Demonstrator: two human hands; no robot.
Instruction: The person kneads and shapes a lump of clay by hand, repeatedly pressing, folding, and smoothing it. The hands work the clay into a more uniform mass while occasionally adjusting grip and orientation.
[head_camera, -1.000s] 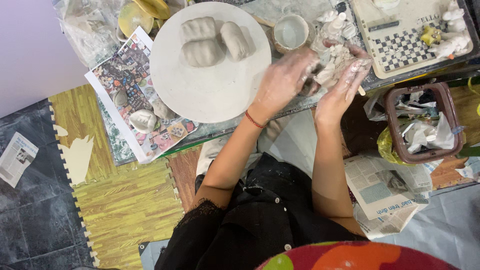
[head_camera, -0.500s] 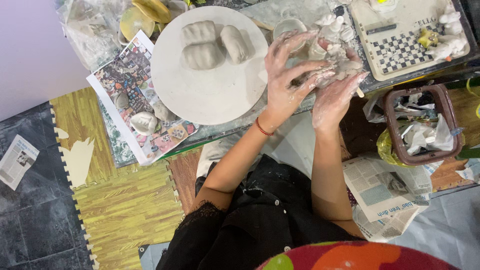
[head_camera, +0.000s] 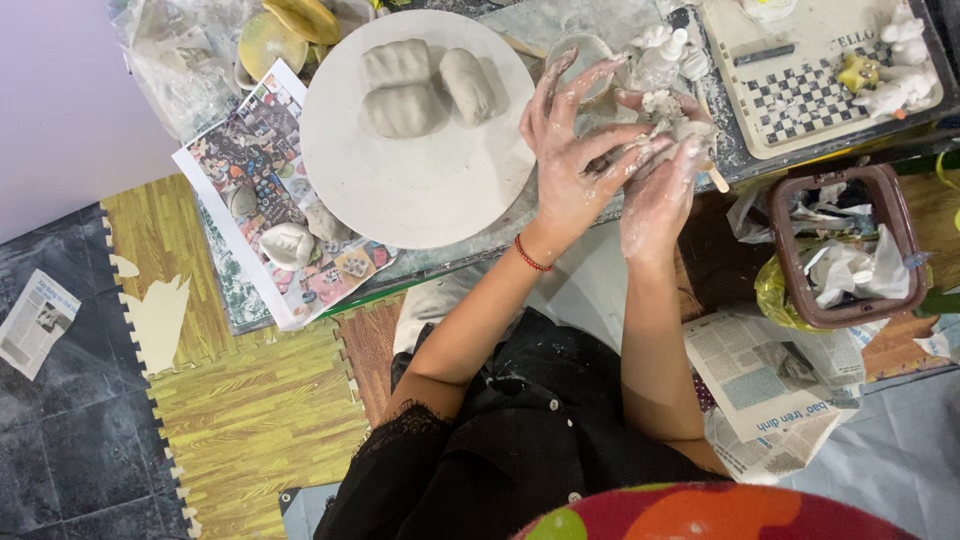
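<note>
Head view, looking straight down: both hands meet over the far right part of the table (head_camera: 470, 262), at about one o'clock from the round pale-grey clay-coated turntable disc (head_camera: 420, 190). The right hand (head_camera: 660, 185) is cupped around a small wet lump of grey clay (head_camera: 668, 112), gripping it from below and behind. The left hand (head_camera: 570, 150) is not clenched; its slip-covered fingers (head_camera: 555, 85) are spread, and the lower ones lie across the right hand's fingers beside the lump. Whether the left fingertips press the clay itself cannot be told. The lump is held clear of the table, just at three o'clock from a small round grey water bowl (head_camera: 585, 55), which is partly hidden by the left hand. Three rounded grey clay blocks (head_camera: 425, 85) sit touching one another at twelve o'clock on the disc, untouched. A cream tray with a black-and-white chequered patch (head_camera: 810, 85) lies at three o'clock from the hands, and a brown plastic basket of crumpled paper (head_camera: 850, 250) stands at five o'clock. Assessment: the step in hand appears to be shaping the lump. It would be best worked with the right hand as a steady cradle, light even pressure from the left, and both hands kept damp from the bowl so the surface does not crack.
</note>
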